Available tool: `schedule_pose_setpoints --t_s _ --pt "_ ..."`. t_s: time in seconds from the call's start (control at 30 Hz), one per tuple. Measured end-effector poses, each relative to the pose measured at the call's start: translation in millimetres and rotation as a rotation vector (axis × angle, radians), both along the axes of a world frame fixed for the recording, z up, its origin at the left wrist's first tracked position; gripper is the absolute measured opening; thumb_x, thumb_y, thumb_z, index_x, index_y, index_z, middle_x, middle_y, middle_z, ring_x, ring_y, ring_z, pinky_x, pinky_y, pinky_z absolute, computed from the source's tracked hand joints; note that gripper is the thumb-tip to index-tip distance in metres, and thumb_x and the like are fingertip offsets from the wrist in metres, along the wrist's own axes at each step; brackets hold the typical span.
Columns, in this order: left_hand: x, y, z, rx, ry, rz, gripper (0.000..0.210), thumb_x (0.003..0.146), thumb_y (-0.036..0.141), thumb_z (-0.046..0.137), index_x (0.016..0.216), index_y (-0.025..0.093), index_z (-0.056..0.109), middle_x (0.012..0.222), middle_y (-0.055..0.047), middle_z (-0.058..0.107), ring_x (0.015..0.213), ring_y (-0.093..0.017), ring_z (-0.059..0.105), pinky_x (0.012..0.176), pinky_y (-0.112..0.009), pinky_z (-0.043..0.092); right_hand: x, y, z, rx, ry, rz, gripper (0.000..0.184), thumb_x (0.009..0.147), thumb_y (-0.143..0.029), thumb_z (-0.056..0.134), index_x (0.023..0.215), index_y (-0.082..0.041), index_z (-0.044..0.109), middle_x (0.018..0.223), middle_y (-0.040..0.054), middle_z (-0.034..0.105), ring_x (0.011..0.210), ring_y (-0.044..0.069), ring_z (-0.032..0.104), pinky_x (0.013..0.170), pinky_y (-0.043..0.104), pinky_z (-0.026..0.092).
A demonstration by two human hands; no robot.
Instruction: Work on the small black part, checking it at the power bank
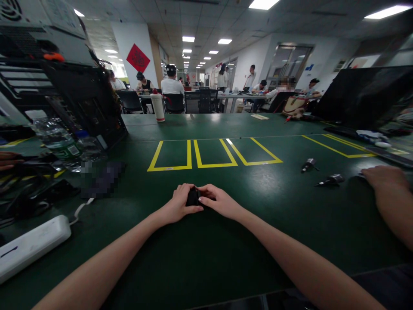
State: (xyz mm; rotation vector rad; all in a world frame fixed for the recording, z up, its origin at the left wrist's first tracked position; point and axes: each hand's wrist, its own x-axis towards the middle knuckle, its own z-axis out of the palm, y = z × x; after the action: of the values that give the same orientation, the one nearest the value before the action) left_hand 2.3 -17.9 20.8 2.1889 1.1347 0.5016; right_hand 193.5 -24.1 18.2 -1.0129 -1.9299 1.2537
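Between my hands a small black block-like object (192,196) is held at the middle of the green table (206,258); its exact kind I cannot make out. My left hand (179,203) is closed around its left side, thumb along the near edge and fingers over the top. From the right, my right hand (219,200) grips it with the fingers over the far edge and the thumb against the near side. Much of the object is hidden by the fingers. Beyond it, yellow tape outlines (214,165) mark the tabletop.
Two dark metallic tool-like pieces (334,180) lie to the right, near another person's hand (385,175). At left stand a computer case (87,99), plastic bottles (56,140) and a white power strip (35,245). A white cup (158,106) stands at the far edge; a dark monitor (361,94) is far right.
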Motion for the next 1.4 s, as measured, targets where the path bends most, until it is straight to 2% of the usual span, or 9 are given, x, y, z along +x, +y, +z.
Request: schedule_pose_setpoints --t_s 0.1,0.23,0.37,0.53,0.73,0.9,1.13,1.27,1.4 --pt "-1 2 -4.3 0.013 -0.008 0.003 0.053 0.075 0.043 0.058 0.117 0.019 0.037 0.112 -0.008 0.044 0.100 -0.024 0.044 0.083 -0.037 0.041 2 -3 1.4 0.012 0.062 0.066 0.028 0.079 -0.021 0.054 0.107 -0.020 0.050 0.106 0.0035 0.053 0.103 0.016 0.053 0.094 0.037 0.041" --pt "-1 3 -7.7 0.050 -0.005 0.010 0.054 0.073 0.044 0.060 0.115 0.019 0.039 0.110 -0.008 0.045 0.099 -0.024 0.045 0.084 -0.039 0.040 0 -2 -3.4 0.058 0.097 0.013 0.018 0.080 -0.024 0.052 0.098 -0.019 0.054 0.101 0.0027 0.054 0.096 0.015 0.056 0.088 0.036 0.045" --pt "-1 2 -5.7 0.022 -0.011 0.018 0.055 0.073 0.046 0.059 0.116 0.020 0.038 0.111 -0.008 0.045 0.100 -0.025 0.045 0.084 -0.039 0.041 -3 2 -7.7 0.040 0.053 -0.048 0.029 0.079 -0.026 0.055 0.107 -0.020 0.049 0.105 0.0044 0.054 0.099 0.017 0.054 0.090 0.039 0.043" --pt "-1 1 -2.4 0.002 0.002 0.015 0.055 0.073 0.045 0.058 0.116 0.018 0.038 0.112 -0.009 0.045 0.101 -0.025 0.045 0.085 -0.039 0.040 0 -1 -3.1 0.038 0.029 0.024 0.032 0.079 -0.021 0.054 0.110 -0.020 0.048 0.110 0.0044 0.051 0.105 0.017 0.051 0.094 0.038 0.040" --pt "-1 1 -2.9 0.015 0.003 0.000 0.053 0.074 0.046 0.058 0.115 0.019 0.038 0.112 -0.008 0.045 0.101 -0.024 0.045 0.085 -0.038 0.039 -2 -8 -2.4 0.122 0.035 -0.019 0.018 0.081 -0.021 0.051 0.098 -0.020 0.054 0.105 0.0027 0.052 0.101 0.016 0.053 0.092 0.036 0.043" --pt "-1 2 -4.7 0.035 0.000 0.012 0.055 0.073 0.047 0.058 0.115 0.018 0.039 0.111 -0.008 0.046 0.100 -0.025 0.045 0.085 -0.039 0.039 -5 -1 -9.2 0.071 0.007 -0.075 0.033 0.079 -0.023 0.054 0.111 -0.020 0.046 0.107 0.0051 0.054 0.102 0.017 0.053 0.091 0.039 0.043" --pt "-2 0 -2.5 0.038 0.006 0.005 0.053 0.074 0.044 0.059 0.115 0.018 0.039 0.113 -0.009 0.045 0.103 -0.025 0.044 0.088 -0.040 0.038 -1 -6 -3.2 0.080 0.047 0.046 0.029 0.079 -0.018 0.054 0.107 -0.021 0.048 0.110 0.0031 0.051 0.107 0.016 0.051 0.096 0.036 0.040" --pt "-1 1 -3.3 0.051 0.005 0.005 0.054 0.073 0.045 0.059 0.115 0.018 0.039 0.112 -0.009 0.046 0.103 -0.025 0.044 0.088 -0.040 0.037 -3 -4 -8.7 0.088 0.074 -0.004 0.022 0.080 -0.021 0.053 0.102 -0.021 0.050 0.105 0.0027 0.053 0.102 0.016 0.054 0.093 0.037 0.042" --pt "-1 1 -3.9 0.043 0.009 0.006 0.055 0.073 0.047 0.059 0.116 0.018 0.039 0.114 -0.009 0.045 0.103 -0.026 0.044 0.087 -0.040 0.038 -3 2 -14.2 0.062 0.035 -0.045 0.034 0.078 -0.021 0.055 0.110 -0.021 0.046 0.109 0.0048 0.053 0.103 0.017 0.053 0.092 0.039 0.043"
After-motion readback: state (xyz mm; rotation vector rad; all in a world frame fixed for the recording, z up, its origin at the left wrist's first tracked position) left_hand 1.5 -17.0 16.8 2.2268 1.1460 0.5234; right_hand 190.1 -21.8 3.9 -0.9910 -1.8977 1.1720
